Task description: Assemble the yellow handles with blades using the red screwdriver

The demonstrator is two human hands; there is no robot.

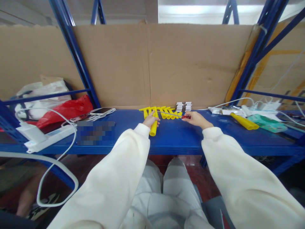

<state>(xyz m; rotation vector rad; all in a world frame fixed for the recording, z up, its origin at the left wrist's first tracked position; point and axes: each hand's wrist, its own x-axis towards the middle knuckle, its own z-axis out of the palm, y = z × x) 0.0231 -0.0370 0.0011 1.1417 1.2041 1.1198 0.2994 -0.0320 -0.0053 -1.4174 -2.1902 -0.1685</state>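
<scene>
My left hand (150, 119) is closed round a yellow plastic piece with a tubular handle (153, 130), whose round end points toward me. My right hand (196, 119) grips a screwdriver by its red handle (186, 117). The thin metal shaft (168, 113) runs leftward, and its tip is at the upper part of the held yellow piece. Whether the tip touches a screw is too small to make out. Several similar yellow pieces (168, 115) lie in a row just behind and between my hands.
Behind the yellow row stands a small stack of white and dark packs (184, 106). Cardboard (186, 63) backs the blue table (176, 136). To the left are a power strip (50, 136), a phone (102, 111) and a red bag (65, 111). Another yellow piece (245, 122) lies right, beside a green packet (267, 123).
</scene>
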